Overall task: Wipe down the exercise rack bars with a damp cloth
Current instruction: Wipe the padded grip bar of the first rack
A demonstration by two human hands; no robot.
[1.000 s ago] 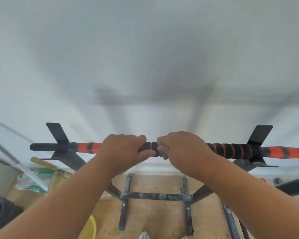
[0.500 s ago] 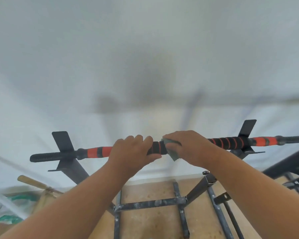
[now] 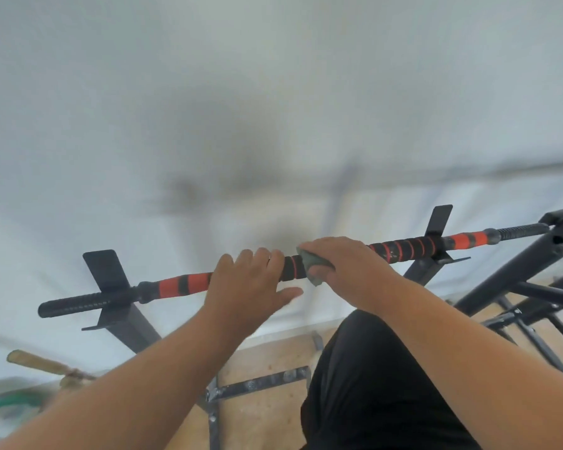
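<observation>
The rack's top bar (image 3: 182,285) runs across the view, tilted up to the right, with black and orange foam grips. It lies in black forked brackets, one on the left (image 3: 111,287) and one on the right (image 3: 436,241). My left hand (image 3: 247,284) has its fingers hooked over the bar near the middle, and its thumb sticks out straight below the bar. Just to its right, my right hand (image 3: 345,267) grips a grey-green cloth (image 3: 311,266) wrapped against the bar. Most of the cloth is hidden under the hand.
Black frame tubes (image 3: 517,280) of the rack slant down at the right. A cross brace (image 3: 260,383) lies low over the tan floor. My leg in black fabric (image 3: 371,384) rises at bottom centre. A wooden handle (image 3: 43,363) pokes in at the lower left. A white wall is behind.
The view has swung left and tilted, so the bar now slopes up to the right. My left thumb has come off the bar. My leg has come into view.
</observation>
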